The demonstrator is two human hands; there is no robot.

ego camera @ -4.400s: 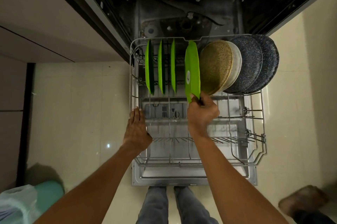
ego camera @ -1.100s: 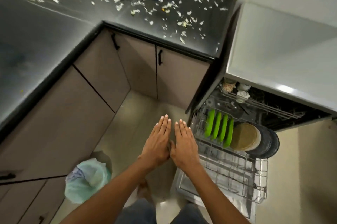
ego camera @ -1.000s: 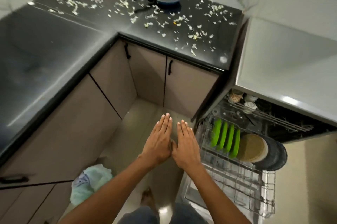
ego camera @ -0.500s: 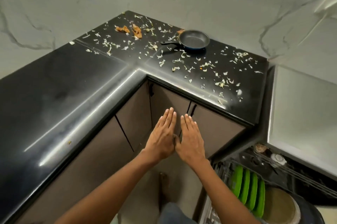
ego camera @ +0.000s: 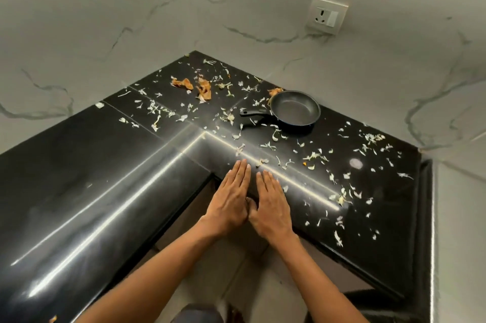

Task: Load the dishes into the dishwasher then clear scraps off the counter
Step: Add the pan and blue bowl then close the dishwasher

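Looking down on an L-shaped black worktop (ego camera: pixel 105 191) in a kitchen corner, both hands hover flat and empty over its inner edge. The left hand (ego camera: pixel 231 201) and right hand (ego camera: pixel 272 207) lie side by side with fingers straight, thumbs seemingly touching. Pale scraps (ego camera: pixel 315 157) litter the surface ahead and to the right, with orange peelings (ego camera: pixel 203 88) near the back wall. A small dark frying pan (ego camera: pixel 294 109) sits among them, not yet loaded. Sweeping carelessly could push scraps over the front edge onto the floor, or knock the pan.
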